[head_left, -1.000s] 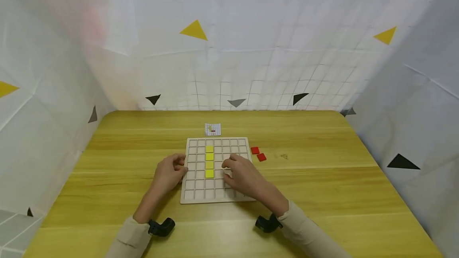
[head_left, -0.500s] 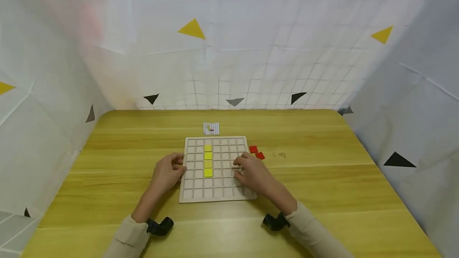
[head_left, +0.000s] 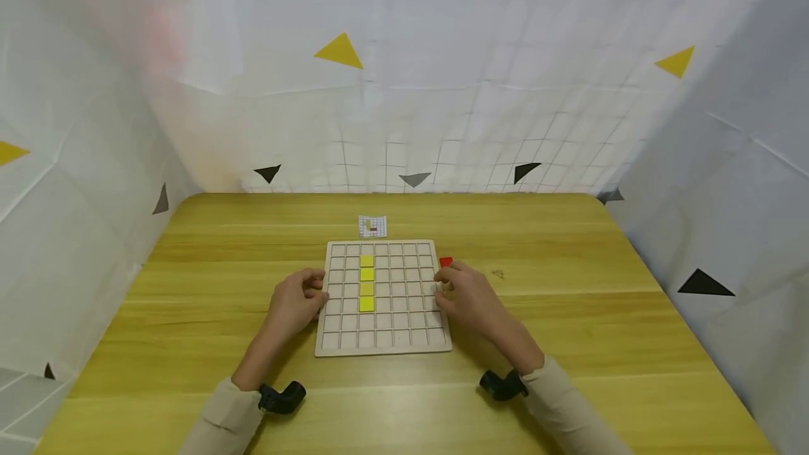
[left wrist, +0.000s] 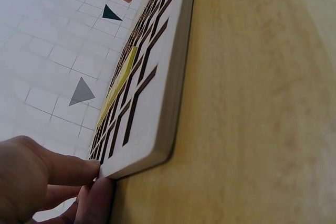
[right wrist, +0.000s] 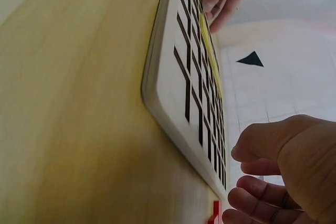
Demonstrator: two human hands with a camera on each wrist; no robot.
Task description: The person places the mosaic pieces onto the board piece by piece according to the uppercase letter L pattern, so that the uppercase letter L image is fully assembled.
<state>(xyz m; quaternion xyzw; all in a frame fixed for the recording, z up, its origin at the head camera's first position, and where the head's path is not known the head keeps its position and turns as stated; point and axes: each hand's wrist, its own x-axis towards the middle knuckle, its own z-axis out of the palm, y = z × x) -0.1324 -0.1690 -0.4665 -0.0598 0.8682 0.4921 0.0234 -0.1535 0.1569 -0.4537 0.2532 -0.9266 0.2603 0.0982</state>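
Observation:
A pale wooden grid board [head_left: 383, 353] lies flat on the table, with a column of several yellow square tiles [head_left: 366, 282] set in its cells. At the board's left edge, my left hand [head_left: 298, 302] pinches the rim between thumb and fingers, as the left wrist view [left wrist: 44, 177] shows. Over the right edge hovers my right hand [head_left: 470, 300], fingers loosely bent and apart, holding nothing visible. Just beyond its fingers shows a red square tile [head_left: 446, 262]; a second red tile is hidden behind the hand in the head view.
A small printed grid card [head_left: 372, 226] lies behind the board. The wooden table [head_left: 556, 251] ends at white sheet walls marked with triangles. Black wrist cameras [head_left: 282, 397] sit on both forearms.
My right hand has moved right, from over the board's middle to its right edge beside the red tiles, covering one. The left hand has stayed at the left edge.

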